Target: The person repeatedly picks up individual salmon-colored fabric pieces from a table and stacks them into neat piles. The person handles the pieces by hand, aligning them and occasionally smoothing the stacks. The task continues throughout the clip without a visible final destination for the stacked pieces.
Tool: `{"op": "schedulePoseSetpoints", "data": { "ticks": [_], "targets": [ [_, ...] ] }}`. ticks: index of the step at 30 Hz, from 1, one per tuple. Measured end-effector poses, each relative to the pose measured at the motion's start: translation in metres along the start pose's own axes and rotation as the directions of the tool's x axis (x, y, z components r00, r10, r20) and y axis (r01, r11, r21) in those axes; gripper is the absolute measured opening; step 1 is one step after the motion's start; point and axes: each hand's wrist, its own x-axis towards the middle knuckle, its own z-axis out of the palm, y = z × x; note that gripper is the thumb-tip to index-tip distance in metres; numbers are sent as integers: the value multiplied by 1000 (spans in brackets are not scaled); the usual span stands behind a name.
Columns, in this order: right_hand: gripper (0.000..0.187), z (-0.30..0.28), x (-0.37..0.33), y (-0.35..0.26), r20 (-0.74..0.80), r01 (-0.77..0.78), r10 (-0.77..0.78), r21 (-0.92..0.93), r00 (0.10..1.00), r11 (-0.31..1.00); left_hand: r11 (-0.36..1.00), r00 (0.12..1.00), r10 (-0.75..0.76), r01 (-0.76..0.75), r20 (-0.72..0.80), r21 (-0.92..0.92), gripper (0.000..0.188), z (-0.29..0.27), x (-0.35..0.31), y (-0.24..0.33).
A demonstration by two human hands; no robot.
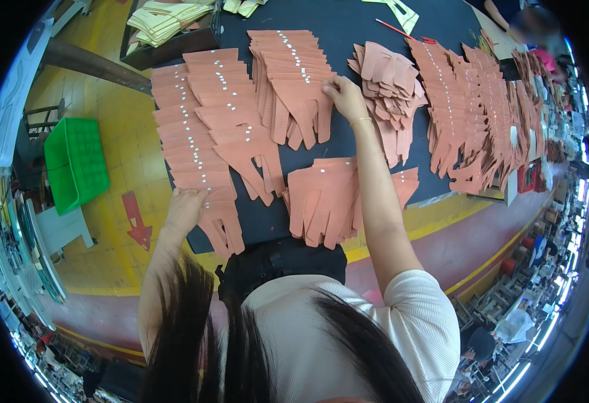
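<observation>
Rows of overlapping salmon-brown cut leather-like pieces with small white labels lie on a dark table. My left hand (188,208) is at the near end of the leftmost row (185,134), its fingers closed on the edge of a cut piece (217,218). Farther off, my right hand (345,95) pinches the right edge of the top cut piece (301,97) in the middle row, whose slotted strips point toward me. Between these rows lies another fanned row (230,111). A smaller pile (322,201) sits near the table's front edge, partly behind my right forearm.
A loose heap of cut pieces (390,87) lies right of my right hand, with more labelled rows (445,101) beyond it. At the back are a red-handled tool (402,31) and a dark box (166,57) of pale yellow pieces. A green crate (76,161) stands left on the floor.
</observation>
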Motion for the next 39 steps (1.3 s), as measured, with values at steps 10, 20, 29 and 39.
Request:
{"op": "schedulePoseSetpoints", "data": {
  "ticks": [10,20,29,39],
  "targets": [
    [19,1,2,2,35,-7,5,36,999,999,1000,1000,-26,26,-11,-15,21,-2,1,4],
    [34,0,-9,-6,-198,118,-140,-118,970,986,999,998,-44,45,53,-16,36,3,0,0],
    [12,-52,-102,-36,271,144,-120,-69,955,987,999,999,-44,44,-8,-20,33,5,-3,1],
    [33,-49,-183,-52,239,348,-285,-287,928,892,987,988,-152,153,37,-43,31,3,-6,5]
  ]
}}
